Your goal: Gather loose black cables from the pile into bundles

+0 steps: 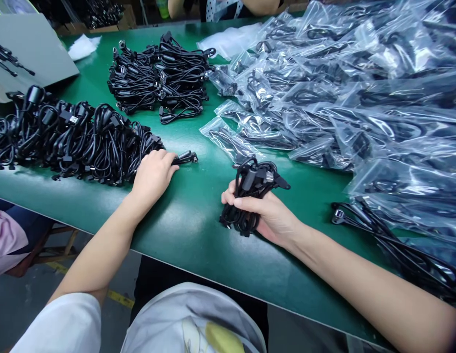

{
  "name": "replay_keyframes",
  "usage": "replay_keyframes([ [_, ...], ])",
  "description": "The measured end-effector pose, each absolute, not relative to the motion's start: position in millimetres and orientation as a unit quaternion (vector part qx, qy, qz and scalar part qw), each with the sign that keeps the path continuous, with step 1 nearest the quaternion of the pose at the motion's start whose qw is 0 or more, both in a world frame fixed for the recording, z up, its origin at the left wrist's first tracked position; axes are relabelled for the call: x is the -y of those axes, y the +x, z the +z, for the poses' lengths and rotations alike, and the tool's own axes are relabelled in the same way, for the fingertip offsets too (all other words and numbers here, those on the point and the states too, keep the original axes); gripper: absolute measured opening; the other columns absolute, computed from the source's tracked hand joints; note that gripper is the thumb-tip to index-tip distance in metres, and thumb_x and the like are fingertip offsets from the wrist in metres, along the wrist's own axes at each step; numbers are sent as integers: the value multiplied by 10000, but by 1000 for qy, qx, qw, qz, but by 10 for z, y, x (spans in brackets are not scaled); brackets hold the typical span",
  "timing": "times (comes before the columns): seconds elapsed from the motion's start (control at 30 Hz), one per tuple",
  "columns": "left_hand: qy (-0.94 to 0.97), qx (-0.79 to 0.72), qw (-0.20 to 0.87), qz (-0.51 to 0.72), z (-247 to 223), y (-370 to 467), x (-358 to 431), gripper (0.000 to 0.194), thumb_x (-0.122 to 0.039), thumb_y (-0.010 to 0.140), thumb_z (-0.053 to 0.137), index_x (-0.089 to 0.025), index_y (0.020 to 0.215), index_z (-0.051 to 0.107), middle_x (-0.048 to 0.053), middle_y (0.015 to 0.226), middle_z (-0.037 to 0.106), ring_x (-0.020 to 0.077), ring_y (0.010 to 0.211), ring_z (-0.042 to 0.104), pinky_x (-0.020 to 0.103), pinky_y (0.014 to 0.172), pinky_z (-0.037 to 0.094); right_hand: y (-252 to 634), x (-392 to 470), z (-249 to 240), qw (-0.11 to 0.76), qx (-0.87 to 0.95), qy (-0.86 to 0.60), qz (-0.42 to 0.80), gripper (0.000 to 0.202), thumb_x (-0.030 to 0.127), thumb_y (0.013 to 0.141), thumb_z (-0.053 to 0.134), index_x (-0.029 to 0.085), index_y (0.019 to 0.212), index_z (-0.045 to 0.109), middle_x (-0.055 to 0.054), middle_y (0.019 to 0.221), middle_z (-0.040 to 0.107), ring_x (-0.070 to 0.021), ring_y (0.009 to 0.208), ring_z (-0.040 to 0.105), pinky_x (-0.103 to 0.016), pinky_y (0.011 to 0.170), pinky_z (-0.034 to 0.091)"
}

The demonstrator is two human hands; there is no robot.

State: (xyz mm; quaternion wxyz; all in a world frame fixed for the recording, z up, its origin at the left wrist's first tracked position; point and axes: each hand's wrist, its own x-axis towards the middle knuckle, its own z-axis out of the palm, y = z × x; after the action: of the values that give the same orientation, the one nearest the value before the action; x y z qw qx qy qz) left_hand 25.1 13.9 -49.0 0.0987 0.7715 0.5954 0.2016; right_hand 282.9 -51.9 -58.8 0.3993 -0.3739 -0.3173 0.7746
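Note:
Several coiled black cables form a bundle point(252, 181) in my right hand point(265, 211), whose fingers and thumb wrap round it above the green table. My left hand point(154, 171) is closed at the right end of a long row of black cable coils point(103, 139). A short cable piece with a connector point(186, 157) sticks out past its fingertips, over the table; the rest of that cable is hidden by the hand.
Clear bags with black cables point(316, 93) cover the right side of the green table point(198, 215). Loose cables point(382, 230) lie beside my right forearm. Two stacks of coiled cables point(134, 78) stand behind, with a white box point(33, 49) at left. Another person's arms point(263, 6) show across the table.

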Motion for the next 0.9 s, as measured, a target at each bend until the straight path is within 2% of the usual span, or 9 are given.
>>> replay_keyframes([
  [0.1, 752, -573, 192, 263, -474, 331, -79, 131, -274, 873, 628, -193, 969, 664, 79, 943, 647, 267, 948, 581, 433, 927, 426, 2814, 534, -581, 395, 324, -402, 760, 260, 294, 613, 880, 218, 814, 735, 9, 820, 658, -162, 787, 597, -345, 857, 485],
  [0.17, 689, -535, 345, 345, -432, 435, 2, 195, -328, 848, 679, -193, 979, 629, 41, 907, 644, 201, 850, 591, 349, 822, 468, 2812, 528, -581, 405, 320, -401, 757, 238, 324, 630, 883, 204, 746, 713, 6, 800, 656, -162, 780, 608, -371, 917, 489],
  [0.23, 604, -480, 504, 389, -401, 546, 86, 300, -373, 799, 745, -182, 969, 589, 11, 837, 624, 147, 729, 582, 284, 695, 474, 2808, 517, -582, 406, 312, -395, 763, 231, 352, 673, 867, 201, 769, 721, -9, 837, 691, -171, 820, 640, -383, 959, 487],
  [0.33, 527, -422, 630, 385, -416, 678, 180, 393, -371, 741, 818, -179, 940, 539, -20, 768, 600, 103, 614, 560, 240, 586, 453, 2779, 519, -569, 382, 332, -375, 777, 225, 353, 708, 848, 198, 827, 737, -43, 966, 737, -198, 938, 672, -379, 988, 474],
  [0.43, 502, -400, 677, 360, -491, 746, 228, 380, -350, 764, 812, -180, 945, 524, -8, 802, 630, 104, 638, 589, 232, 589, 462, 2720, 558, -543, 380, 371, -380, 757, 226, 320, 673, 863, 199, 791, 712, -22, 920, 722, -191, 898, 652, -354, 926, 481],
  [0.5, 499, -390, 691, 350, -536, 759, 239, 363, -338, 783, 800, -177, 980, 542, 14, 860, 655, 124, 723, 624, 246, 651, 488, 2684, 592, -532, 387, 373, -417, 733, 266, 299, 618, 882, 200, 773, 689, 2, 841, 688, -180, 826, 618, -335, 845, 484],
  [0.6, 509, -405, 658, 379, -546, 741, 228, 342, -314, 792, 796, -182, 1018, 576, 15, 900, 655, 128, 804, 619, 245, 719, 493, 2659, 624, -534, 381, 356, -458, 719, 297, 281, 571, 886, 193, 721, 646, 20, 759, 634, -165, 747, 568, -318, 761, 465],
  [0.7, 496, -443, 611, 429, -494, 710, 196, 290, -311, 805, 775, -196, 1001, 595, -9, 877, 620, 96, 721, 568, 219, 654, 473, 2665, 628, -546, 375, 351, -465, 721, 296, 285, 570, 877, 192, 718, 638, 17, 756, 621, -162, 729, 550, -313, 737, 451],
  [0.9, 474, -451, 615, 440, -429, 691, 162, 277, -311, 778, 790, -179, 955, 622, -7, 866, 606, 79, 669, 560, 208, 612, 473, 2685, 620, -536, 360, 345, -453, 739, 282, 273, 570, 874, 188, 698, 638, 24, 723, 600, -151, 699, 525, -301, 705, 425],
])
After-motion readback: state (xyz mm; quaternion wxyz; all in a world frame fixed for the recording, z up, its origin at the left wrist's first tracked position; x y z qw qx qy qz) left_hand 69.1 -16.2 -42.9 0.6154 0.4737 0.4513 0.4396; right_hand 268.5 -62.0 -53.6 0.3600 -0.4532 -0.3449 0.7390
